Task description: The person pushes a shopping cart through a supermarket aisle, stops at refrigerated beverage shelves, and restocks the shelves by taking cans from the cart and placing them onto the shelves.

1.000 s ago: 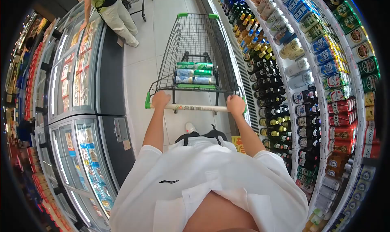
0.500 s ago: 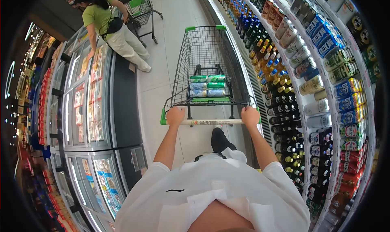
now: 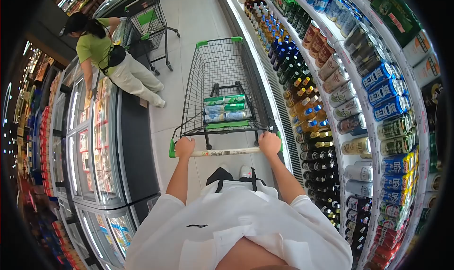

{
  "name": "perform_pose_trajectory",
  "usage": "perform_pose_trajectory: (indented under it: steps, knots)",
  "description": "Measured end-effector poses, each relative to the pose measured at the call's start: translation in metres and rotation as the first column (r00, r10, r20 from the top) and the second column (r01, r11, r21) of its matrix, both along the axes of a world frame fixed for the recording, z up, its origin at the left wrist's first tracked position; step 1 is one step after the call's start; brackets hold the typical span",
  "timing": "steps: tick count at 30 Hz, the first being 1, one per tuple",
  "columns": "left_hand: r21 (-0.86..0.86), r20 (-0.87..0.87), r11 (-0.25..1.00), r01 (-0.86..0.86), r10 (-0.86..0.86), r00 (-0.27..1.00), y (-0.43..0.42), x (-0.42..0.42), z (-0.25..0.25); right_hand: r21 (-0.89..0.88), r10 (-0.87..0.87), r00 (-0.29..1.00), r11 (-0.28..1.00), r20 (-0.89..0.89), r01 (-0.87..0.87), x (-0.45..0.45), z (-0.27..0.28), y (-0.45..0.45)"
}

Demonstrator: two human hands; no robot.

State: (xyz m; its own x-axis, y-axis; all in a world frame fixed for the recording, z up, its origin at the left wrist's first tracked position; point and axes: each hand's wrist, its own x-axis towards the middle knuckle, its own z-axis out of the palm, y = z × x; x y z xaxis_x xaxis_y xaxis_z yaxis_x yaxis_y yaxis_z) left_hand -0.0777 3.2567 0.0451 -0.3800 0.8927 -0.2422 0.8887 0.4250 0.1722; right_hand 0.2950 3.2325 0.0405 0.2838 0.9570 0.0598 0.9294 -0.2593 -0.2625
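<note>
A wire shopping cart [image 3: 194, 88] with green corner pieces stands straight ahead of me. Its pale printed handle [image 3: 227, 151] runs across in front of my body. My left hand [image 3: 185, 147] is wrapped round the handle's left end. Near the right end, my right hand [image 3: 269, 143] grips the same bar. Inside the basket, toward my side, lie several green and light-blue drink cans [image 3: 224, 108] grouped together.
Shelves of bottles [image 3: 312, 118] and cans [image 3: 383, 90] line the right side, close to the cart. Glass-topped freezers [image 3: 101, 151] stand on the left. A person in a green top [image 3: 99, 47] leans over one, beside another cart [image 3: 149, 26]. Tiled floor [image 3: 182, 71] runs between.
The cart and both hands appear lower and further left in view. The shelves and freezers have shifted as I move along the aisle. Both hands keep hold of the handle.
</note>
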Motion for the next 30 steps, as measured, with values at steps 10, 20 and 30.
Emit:
perform_pose_trajectory:
  steps: [10,20,30]
  knots:
    - [-0.092,0.037,0.995,0.025,-0.022,0.999,0.161,-0.017,-0.021,-0.081,0.022,1.000,0.996,0.011,-0.021,-0.011,-0.009,0.171]
    - [-0.026,0.074,0.995,0.099,-0.097,0.993,0.314,-0.048,-0.013,-0.177,-0.001,0.999,0.984,0.038,0.007,-0.048,-0.006,0.317]
    - [0.067,0.081,0.998,0.014,-0.019,0.997,0.452,-0.066,-0.023,-0.124,-0.003,1.000,0.992,0.023,0.006,-0.068,-0.013,0.458]
